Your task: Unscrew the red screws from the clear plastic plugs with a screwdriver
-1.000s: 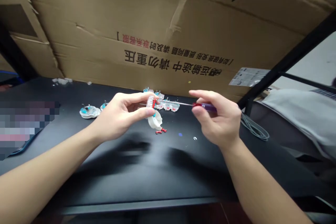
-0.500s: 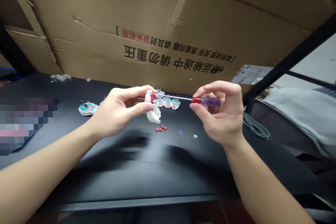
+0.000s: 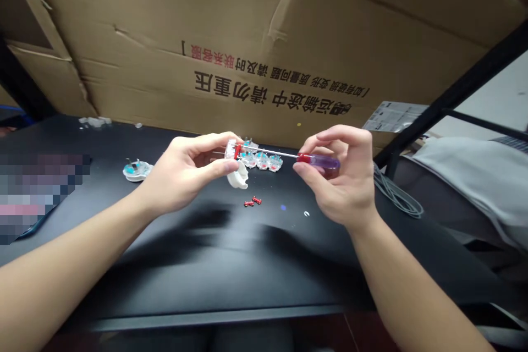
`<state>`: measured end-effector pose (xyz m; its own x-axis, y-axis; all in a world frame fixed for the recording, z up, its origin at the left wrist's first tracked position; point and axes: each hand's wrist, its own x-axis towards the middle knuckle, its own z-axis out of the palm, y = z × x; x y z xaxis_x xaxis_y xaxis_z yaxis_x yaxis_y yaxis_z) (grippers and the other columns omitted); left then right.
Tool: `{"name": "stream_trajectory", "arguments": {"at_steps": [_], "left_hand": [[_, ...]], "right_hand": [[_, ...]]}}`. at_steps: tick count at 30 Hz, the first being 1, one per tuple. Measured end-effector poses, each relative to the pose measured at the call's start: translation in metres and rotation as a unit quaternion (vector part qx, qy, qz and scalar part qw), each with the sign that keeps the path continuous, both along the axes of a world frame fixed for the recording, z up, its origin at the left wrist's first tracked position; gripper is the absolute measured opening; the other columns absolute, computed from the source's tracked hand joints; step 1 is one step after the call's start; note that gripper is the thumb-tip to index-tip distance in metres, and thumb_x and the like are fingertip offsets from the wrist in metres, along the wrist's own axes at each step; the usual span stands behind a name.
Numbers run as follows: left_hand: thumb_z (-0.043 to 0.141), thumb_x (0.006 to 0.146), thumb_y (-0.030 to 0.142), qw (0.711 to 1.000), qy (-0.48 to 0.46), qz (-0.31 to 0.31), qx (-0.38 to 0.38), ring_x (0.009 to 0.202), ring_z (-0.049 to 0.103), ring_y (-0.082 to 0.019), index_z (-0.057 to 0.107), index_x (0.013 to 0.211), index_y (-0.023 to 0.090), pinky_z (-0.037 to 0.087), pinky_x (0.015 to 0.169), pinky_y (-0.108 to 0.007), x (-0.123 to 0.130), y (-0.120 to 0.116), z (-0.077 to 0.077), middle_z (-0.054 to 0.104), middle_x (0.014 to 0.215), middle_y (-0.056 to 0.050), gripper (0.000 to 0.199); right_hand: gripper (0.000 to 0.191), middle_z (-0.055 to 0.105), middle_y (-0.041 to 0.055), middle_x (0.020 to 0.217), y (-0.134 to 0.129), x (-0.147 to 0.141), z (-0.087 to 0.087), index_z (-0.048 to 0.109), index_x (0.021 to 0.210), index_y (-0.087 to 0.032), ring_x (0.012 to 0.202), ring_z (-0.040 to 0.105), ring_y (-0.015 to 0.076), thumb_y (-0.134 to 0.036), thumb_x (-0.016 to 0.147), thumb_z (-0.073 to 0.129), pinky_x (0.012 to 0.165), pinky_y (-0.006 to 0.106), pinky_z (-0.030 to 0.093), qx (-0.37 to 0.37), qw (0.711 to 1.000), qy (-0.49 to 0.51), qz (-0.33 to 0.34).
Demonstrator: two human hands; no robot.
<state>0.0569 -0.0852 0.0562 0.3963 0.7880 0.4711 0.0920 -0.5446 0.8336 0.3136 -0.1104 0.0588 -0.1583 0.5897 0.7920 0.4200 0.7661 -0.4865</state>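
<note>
My left hand [image 3: 192,168] pinches a small clear plastic piece with a red part [image 3: 231,149] between thumb and fingers. A white curved shell [image 3: 238,177] hangs just below it. In my right hand [image 3: 340,173] is a screwdriver [image 3: 324,161] with a purple and red handle, held nearly level. Its thin metal shaft points left, and the tip meets the red part near my left fingertips; the exact contact is too small to make out. Behind, several clear units with blue and red bits [image 3: 263,160] sit on the black table.
Two small red parts [image 3: 253,202], a blue disc [image 3: 282,208] and a white ring-like bit [image 3: 306,213] lie on the black table [image 3: 214,286]. A white-and-blue unit [image 3: 137,169] rests left. Cardboard [image 3: 247,22] stands behind; a coiled grey cable [image 3: 398,195] is at right.
My right hand and the screwdriver have shifted slightly left. The piece in my left hand has also moved a little left. Both hands keep their hold.
</note>
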Motion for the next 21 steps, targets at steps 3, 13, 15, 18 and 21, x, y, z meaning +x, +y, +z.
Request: {"name": "stream_trajectory", "arguments": {"at_steps": [3,13,15,18,21], "left_hand": [[0.074,0.084,0.039,1.000,0.009,0.007,0.003,0.092,0.067,-0.021,0.074,0.106,0.018,0.055,0.086,-0.029,-0.001,0.000,0.000,0.074,0.102,-0.003,0.030],[0.070,0.086,0.045,0.986,0.112,0.063,0.103,0.093,0.068,-0.022,0.074,0.113,0.021,0.053,0.087,-0.029,-0.006,0.005,0.004,0.074,0.107,-0.005,0.037],[0.067,0.087,0.047,0.960,0.193,0.104,0.172,0.095,0.067,-0.023,0.073,0.116,0.021,0.051,0.089,-0.031,-0.010,0.008,0.007,0.073,0.111,-0.007,0.039],[0.060,0.091,0.047,0.923,0.287,0.111,0.230,0.096,0.067,-0.024,0.072,0.120,0.020,0.051,0.091,-0.034,-0.016,0.012,0.011,0.071,0.114,-0.010,0.040],[0.057,0.093,0.044,0.916,0.320,0.078,0.228,0.097,0.066,-0.024,0.072,0.120,0.020,0.050,0.091,-0.035,-0.018,0.014,0.012,0.069,0.118,-0.010,0.039]], "right_hand": [[0.027,0.058,-0.0022,0.084,0.000,0.000,-0.001,0.049,0.111,-0.028,0.068,0.060,0.0132,-0.024,0.090,0.065,0.056,0.027,0.048,-0.016,1.000,-0.017,0.004],[0.012,0.069,0.0037,0.087,0.010,0.008,0.000,0.067,0.101,-0.020,0.072,0.061,0.0152,-0.022,0.093,0.058,0.066,0.028,0.047,0.010,0.970,-0.238,-0.046],[0.012,0.071,0.0032,0.082,0.016,0.010,-0.004,0.067,0.096,-0.019,0.067,0.061,0.0144,-0.023,0.094,0.056,0.065,0.027,0.045,-0.023,0.963,-0.257,-0.075],[0.010,0.069,0.0003,0.076,0.022,0.011,-0.009,0.062,0.095,-0.019,0.059,0.055,0.0121,-0.023,0.094,0.053,0.063,0.026,0.042,-0.097,0.967,-0.217,-0.093],[0.010,0.066,0.0002,0.080,0.023,0.005,-0.015,0.060,0.093,-0.019,0.068,0.054,0.0125,-0.024,0.094,0.052,0.066,0.026,0.042,-0.151,0.975,-0.158,-0.039]]}}
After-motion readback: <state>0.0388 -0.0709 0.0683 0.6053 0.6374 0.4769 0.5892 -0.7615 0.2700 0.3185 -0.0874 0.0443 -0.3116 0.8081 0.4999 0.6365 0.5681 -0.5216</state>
